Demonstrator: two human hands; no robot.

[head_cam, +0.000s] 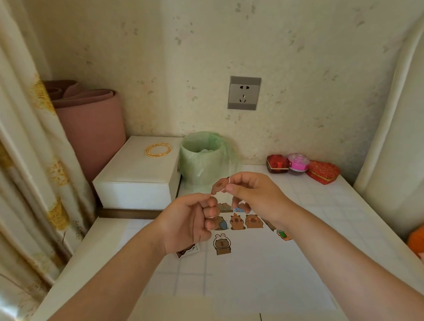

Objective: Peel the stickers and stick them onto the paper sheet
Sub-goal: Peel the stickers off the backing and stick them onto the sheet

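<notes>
One sticker (220, 185) pinched by left hand (191, 224) and right hand (254, 192); sheet (258, 269) partly hidden.

The left forearm (114, 283) and the right forearm (341, 252) reached in from the lower corners and converged near mid-frame. The left hand (189, 221) was turned palm inward with its fingers (211, 212) curled, thumb and forefinger pinching the lower tip of a small brown sticker (220, 185). The right hand (253, 192), slightly higher and just beside the left, pinched the sticker's upper edge between thumb and forefinger, its other fingers loosely curled beneath.
</notes>
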